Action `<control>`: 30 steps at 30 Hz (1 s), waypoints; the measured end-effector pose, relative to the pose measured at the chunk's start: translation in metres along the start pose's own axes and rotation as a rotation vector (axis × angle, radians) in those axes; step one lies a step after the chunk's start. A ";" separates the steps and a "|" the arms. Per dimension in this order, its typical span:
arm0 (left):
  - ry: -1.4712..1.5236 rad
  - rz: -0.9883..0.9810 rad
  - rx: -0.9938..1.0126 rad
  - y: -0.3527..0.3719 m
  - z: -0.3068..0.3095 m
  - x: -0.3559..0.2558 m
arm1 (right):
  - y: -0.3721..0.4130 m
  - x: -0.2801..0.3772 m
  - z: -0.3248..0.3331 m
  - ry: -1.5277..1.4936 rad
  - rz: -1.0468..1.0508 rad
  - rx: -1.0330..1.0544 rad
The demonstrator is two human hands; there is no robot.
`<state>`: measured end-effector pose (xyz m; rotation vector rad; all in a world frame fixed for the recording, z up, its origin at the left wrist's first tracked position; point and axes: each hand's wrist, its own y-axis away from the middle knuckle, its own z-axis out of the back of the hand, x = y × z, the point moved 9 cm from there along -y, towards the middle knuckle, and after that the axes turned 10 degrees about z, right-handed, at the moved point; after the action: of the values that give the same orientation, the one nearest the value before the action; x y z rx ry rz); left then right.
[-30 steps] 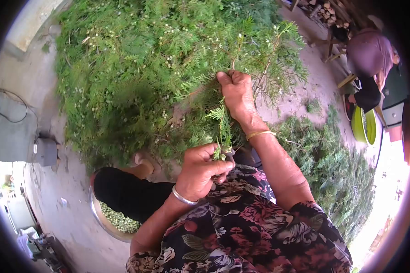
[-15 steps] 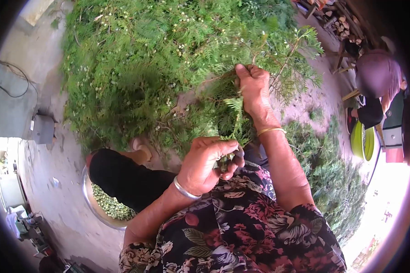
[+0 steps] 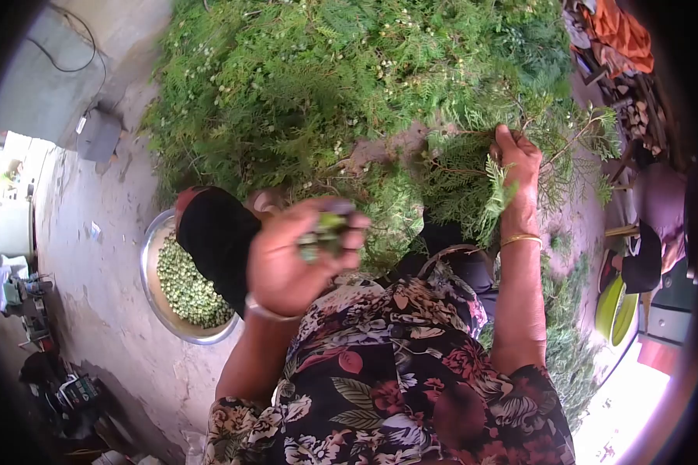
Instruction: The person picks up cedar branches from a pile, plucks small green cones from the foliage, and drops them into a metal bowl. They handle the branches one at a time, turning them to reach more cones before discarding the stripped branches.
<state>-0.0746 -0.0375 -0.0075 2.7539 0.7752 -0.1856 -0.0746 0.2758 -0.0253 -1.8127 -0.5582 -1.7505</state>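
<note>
My left hand (image 3: pixel 298 256) is cupped, palm up and blurred, around a small handful of green conifer cones (image 3: pixel 327 231). It hangs in front of my dark-trousered knee, a little right of a metal basin (image 3: pixel 209 339). In that basin lie many loose green cones (image 3: pixel 188 283). Farther right, my right hand (image 3: pixel 520 159) is closed on the stem of a leafy conifer branch (image 3: pixel 461 182), whose flat green sprays spread to both sides of the fist. The part of the stem inside the fist is hidden.
A large heap of cut conifer branches (image 3: pixel 326 85) covers the ground ahead. More greenery (image 3: pixel 570 333) lies to my right. At the far right are another person (image 3: pixel 661 205) and a lime-green basin (image 3: pixel 616 316). Stacked firewood (image 3: pixel 640 124) and an orange cloth (image 3: pixel 620 35) are behind.
My left hand has moved left, away from the branch, and turned up, showing the cones. The right hand still grips the branch. The whole view has shifted, with more of the metal basin visible.
</note>
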 end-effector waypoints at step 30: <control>-1.808 -0.572 0.092 -0.118 -0.082 0.074 | 0.044 0.109 -0.012 0.319 0.519 0.400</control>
<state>-0.0701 0.1199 0.0297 1.2199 0.7703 -2.2458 -0.0487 0.2255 0.0782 -1.2285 -0.2495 -1.4055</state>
